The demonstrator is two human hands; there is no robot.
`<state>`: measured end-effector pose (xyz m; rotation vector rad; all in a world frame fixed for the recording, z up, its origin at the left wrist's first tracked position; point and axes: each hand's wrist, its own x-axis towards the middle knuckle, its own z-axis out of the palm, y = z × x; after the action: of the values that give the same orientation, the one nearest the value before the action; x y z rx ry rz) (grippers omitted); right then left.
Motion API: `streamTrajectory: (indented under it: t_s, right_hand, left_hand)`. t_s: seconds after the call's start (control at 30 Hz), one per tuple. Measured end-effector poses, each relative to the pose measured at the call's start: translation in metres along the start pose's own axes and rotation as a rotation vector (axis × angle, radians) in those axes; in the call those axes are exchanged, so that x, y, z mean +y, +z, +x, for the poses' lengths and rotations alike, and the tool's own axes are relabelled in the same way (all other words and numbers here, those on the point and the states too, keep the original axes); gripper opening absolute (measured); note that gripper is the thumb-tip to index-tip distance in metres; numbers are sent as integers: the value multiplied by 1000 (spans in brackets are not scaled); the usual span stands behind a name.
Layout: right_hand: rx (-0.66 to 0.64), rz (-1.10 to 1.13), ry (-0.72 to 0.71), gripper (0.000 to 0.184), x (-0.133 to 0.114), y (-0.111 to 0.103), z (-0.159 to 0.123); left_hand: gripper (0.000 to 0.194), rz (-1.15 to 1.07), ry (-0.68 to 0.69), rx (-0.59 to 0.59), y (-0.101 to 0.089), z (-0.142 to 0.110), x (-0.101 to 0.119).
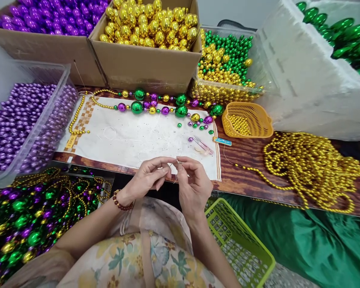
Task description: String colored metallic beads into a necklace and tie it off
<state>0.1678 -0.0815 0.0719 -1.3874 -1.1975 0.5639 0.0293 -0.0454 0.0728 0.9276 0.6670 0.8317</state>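
Observation:
My left hand and my right hand meet above the front edge of a white cloth. Fingertips on both sides pinch a thin white thread, and a short end hangs below them. More of this pale thread trails loosely over the cloth. Beyond the hands lie two strung rows of green, purple and gold beads, with several loose small beads near their right end. A pair of small thread snips rests on the cloth to the right, beside a single purple bead.
Boxes of purple beads and gold beads line the back. A clear bin of purple beads stands left. An orange basket, a heap of gold bead strands and a green basket are at right.

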Motion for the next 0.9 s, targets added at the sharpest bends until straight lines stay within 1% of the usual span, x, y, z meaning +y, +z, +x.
streamTrajectory:
  t_s: [0.2,0.63,0.8,0.9]
  right_hand:
    - [-5,-18,24,11,2,0,0]
    - [-16,18,40,9,4,1,0]
    - [-11,107,90,8,2,0,1]
    - [-11,175,165,8,-2,-1,4]
  left_hand:
    - [31,52,-8,7,0,0,0]
    - [34,131,-2,19,-2,-1,-1]
    - [32,174,33,10,-3,-1,-2]
    - [31,255,58,-3,-4,0,-1]
